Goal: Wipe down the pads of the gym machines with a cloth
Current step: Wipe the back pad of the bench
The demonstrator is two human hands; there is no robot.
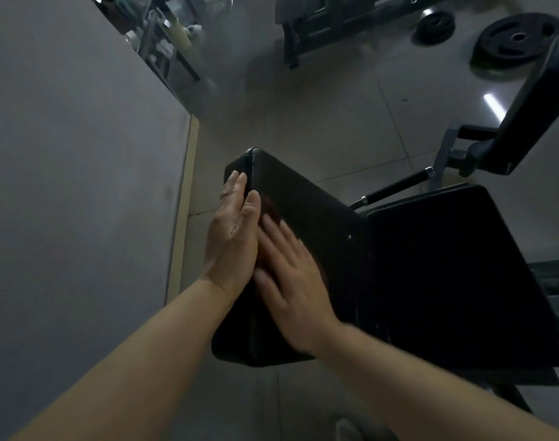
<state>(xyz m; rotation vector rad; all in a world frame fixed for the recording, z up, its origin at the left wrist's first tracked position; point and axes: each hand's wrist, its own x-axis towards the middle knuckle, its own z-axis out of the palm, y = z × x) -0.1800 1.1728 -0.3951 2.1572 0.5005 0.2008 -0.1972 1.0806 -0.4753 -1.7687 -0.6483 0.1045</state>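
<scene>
A black padded backrest of a gym bench stands in the middle, joined to a black seat pad on its right. My left hand lies flat with straight fingers against the backrest's left side edge. My right hand presses flat on the pad's face with fingers spread; it is motion-blurred. A dark reddish cloth shows faintly under and above the right fingers, mostly hidden by the hand.
A grey wall rises close on the left. Another padded arm on a metal frame stands at right. Weight plates lie on the tiled floor at the back right, with a rack behind.
</scene>
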